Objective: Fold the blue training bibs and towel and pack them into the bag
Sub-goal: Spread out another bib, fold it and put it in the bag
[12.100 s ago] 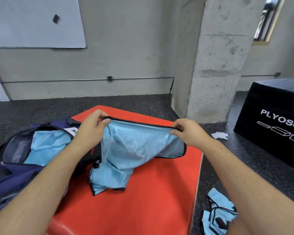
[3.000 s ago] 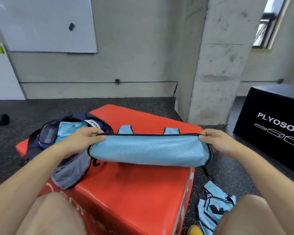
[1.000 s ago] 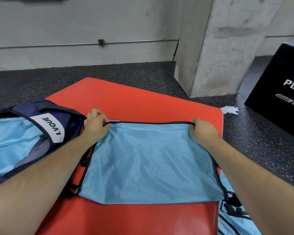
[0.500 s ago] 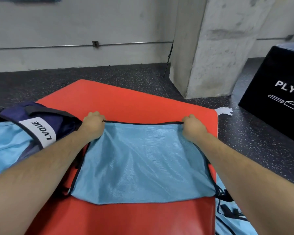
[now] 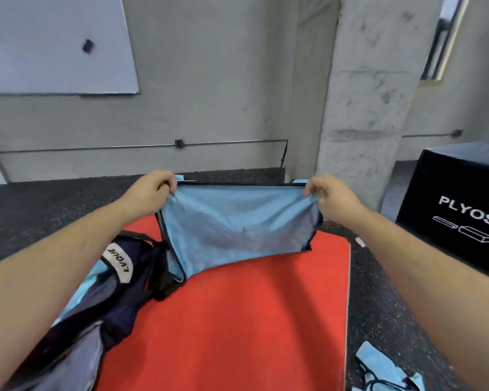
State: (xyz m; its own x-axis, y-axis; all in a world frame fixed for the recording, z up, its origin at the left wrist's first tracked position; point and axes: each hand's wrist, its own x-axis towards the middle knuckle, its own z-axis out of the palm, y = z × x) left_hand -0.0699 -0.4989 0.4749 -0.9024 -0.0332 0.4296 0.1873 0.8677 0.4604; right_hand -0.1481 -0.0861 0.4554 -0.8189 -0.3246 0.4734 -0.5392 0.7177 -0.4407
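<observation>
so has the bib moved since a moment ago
Yes. The bib lay flat on the red box; now the left hand and right hand hold it above the box's far end.

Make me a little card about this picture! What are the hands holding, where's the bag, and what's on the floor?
Blue bib: held up by its top corners over the red pad
Left hand: pinches the top left corner
Right hand: pinches the top right corner
Bag: open, on the pad's left side, light blue fabric inside
Floor: more bibs crumpled right of the pad
</observation>
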